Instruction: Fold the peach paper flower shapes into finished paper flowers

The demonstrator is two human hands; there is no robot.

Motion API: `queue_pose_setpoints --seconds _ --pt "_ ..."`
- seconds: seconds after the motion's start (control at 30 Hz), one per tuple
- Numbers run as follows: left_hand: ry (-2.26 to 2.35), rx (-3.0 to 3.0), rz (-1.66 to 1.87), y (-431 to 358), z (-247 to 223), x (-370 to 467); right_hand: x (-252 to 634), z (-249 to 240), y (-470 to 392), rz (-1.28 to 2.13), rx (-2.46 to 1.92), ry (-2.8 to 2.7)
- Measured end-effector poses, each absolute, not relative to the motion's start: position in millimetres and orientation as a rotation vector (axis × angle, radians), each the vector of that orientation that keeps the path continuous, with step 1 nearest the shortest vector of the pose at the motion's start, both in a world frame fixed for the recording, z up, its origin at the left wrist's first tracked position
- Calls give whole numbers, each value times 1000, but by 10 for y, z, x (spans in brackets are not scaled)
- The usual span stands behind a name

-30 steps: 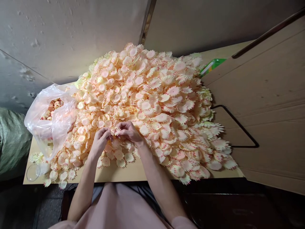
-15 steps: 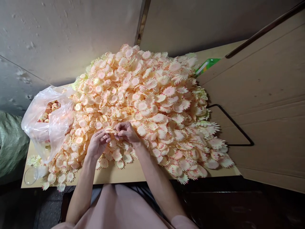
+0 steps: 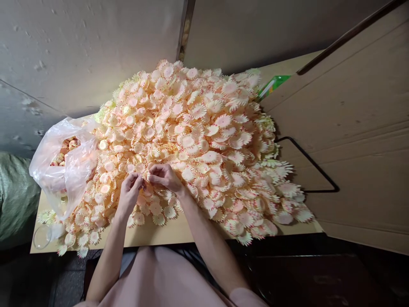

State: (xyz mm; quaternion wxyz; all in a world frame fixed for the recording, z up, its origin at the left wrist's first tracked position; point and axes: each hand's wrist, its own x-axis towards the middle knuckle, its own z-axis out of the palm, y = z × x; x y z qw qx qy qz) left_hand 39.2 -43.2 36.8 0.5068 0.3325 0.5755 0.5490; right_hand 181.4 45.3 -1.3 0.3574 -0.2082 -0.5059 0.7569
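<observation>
A big heap of pale artificial flower petals (image 3: 191,140), round with toothed edges and pinkish-red tips, covers most of the table. My left hand (image 3: 130,192) is closed in a pinch over the near side of the heap. Close by on its right, my right hand (image 3: 165,177) pinches too, thumb and fingers facing the left hand. Whatever lies between the fingertips blends into the petals behind and cannot be made out.
A translucent plastic bag (image 3: 79,166) with small rounded pale-and-red pieces stands at the left. Near it lies a clear round lid (image 3: 42,237). A cardboard sheet (image 3: 354,140) with a black metal bracket (image 3: 319,164) leans in from the right. A green packet (image 3: 275,85) shows behind the heap.
The pale petal piece visible between my fingers earlier no longer shows clearly. My left fingers have drawn together into a tighter pinch, and my right hand has shifted slightly left.
</observation>
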Motion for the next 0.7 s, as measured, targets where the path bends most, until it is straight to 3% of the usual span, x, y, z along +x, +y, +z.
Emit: queue_pose_setpoints --seconds 0.5,0.7 --pt "1531 980 1227 -457 372 361 1781 -16 440 1932 -630 -1368" --pt "1375 883 1284 -429 400 438 1808 -22 467 1961 -608 -1348"
